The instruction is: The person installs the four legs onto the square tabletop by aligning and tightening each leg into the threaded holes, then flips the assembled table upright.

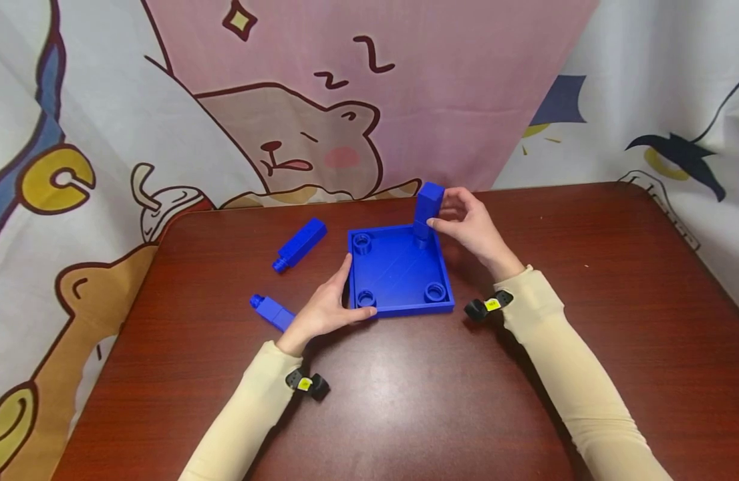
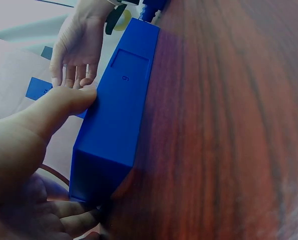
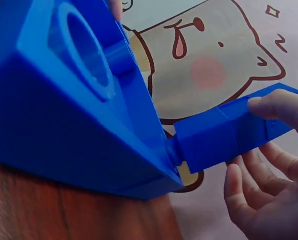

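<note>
A blue square tabletop (image 1: 399, 267) with a raised rim lies upside down on the table, round sockets at its corners. My left hand (image 1: 327, 304) grips its front-left corner, thumb at the front rim and fingers along the left side. In the left wrist view that thumb presses on the front wall (image 2: 113, 105). At the far-right corner my right hand (image 1: 472, 230) pinches an upright blue leg (image 1: 428, 200) between thumb and fingers. The right wrist view has the leg's narrow threaded end (image 3: 173, 149) at the corner socket.
Another blue leg (image 1: 302, 242) with a threaded end lies on the brown table (image 1: 405, 394), left of the tabletop. Nearer me lies a further leg (image 1: 273, 311), partly hidden by my left hand. A curtain (image 1: 454, 87) printed with cartoons hangs behind the table.
</note>
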Motion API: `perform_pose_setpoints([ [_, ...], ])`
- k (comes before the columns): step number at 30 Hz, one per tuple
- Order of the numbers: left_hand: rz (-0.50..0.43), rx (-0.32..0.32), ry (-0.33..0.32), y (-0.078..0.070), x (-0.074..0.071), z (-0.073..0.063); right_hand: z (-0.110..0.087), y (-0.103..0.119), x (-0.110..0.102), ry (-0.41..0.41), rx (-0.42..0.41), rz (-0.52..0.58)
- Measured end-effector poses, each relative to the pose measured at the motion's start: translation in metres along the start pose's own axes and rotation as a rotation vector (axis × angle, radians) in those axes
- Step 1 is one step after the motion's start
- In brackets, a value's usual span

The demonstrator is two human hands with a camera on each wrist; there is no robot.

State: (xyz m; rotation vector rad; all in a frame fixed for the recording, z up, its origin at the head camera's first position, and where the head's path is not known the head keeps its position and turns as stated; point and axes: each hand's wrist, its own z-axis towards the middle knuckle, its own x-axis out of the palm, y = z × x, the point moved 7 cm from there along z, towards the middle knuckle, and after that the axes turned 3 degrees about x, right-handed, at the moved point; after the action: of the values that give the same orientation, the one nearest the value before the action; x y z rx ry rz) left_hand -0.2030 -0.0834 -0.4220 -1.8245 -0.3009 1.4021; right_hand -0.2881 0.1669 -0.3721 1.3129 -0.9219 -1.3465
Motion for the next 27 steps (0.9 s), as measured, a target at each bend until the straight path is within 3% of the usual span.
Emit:
perform_pose_setpoints([
  [5, 0.004, 0.004, -0.001, 0.001, 0.0, 0.0, 0.002, 0.01, -0.004, 0.067, -0.036, -0.064],
  [14, 0.008, 0.015, 0.0, 0.001, 0.0, 0.001, 0.006, 0.052, -0.008, 0.287, -0.222, -0.131],
  [18, 0.008, 0.011, 0.002, 0.001, -0.001, 0.0, 0.01, 0.057, -0.007, 0.36, -0.225, -0.115],
  [22, 0.006, 0.011, 0.003, 0.001, -0.001, 0.001, 0.013, 0.053, -0.007, 0.376, -0.187, -0.075],
  [27, 0.008, 0.006, 0.01, 0.0, -0.001, 0.001, 0.015, 0.047, -0.009, 0.333, -0.172, -0.015],
])
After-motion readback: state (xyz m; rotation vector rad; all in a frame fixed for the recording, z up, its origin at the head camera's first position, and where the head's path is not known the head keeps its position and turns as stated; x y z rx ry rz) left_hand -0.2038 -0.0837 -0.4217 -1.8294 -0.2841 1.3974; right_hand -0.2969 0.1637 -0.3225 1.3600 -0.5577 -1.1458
